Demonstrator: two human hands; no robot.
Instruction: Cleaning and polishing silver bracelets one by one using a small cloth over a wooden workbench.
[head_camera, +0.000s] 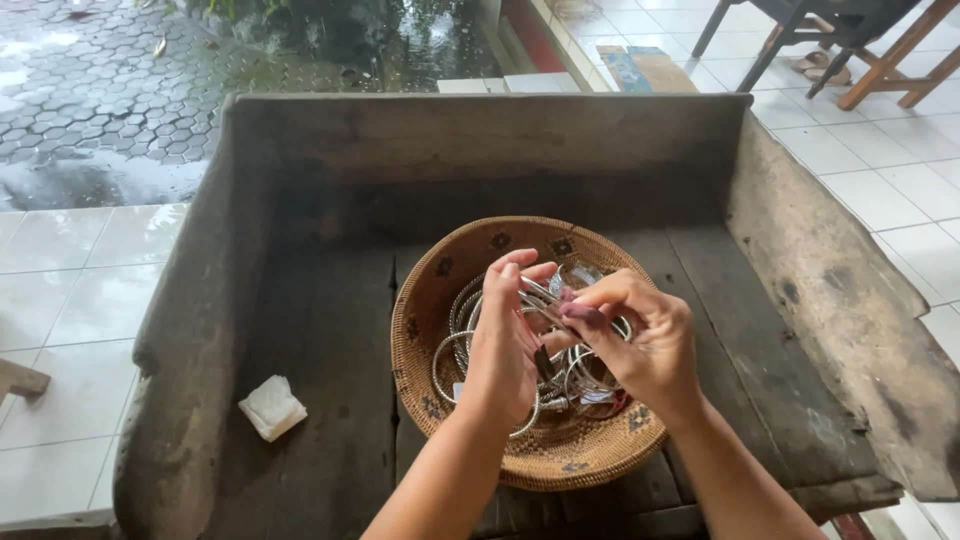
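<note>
1. Left hand (503, 345) and right hand (640, 340) meeting over woven basket (420, 330), fingers pinched narrow on silver bangles (460, 320).
2. Bangles: probably light, stiff, slick, prone to tangling; best gripped across the band.
3. Basket mid wooden tray (300, 330); high walls left, back, right.
4. White cloth (271, 407) near front-left corner.

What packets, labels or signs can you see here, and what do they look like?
Folded white paper packet: lies on the dark wooden tray, left of the woven basket; squarish, plain white.
Small tags among the silver bangles in the basket, under the left hand and right hand: pale, too small to tell more.
Flat printed mat or board: on the tiled floor beyond the tray; rectangular, blue and tan.
</note>
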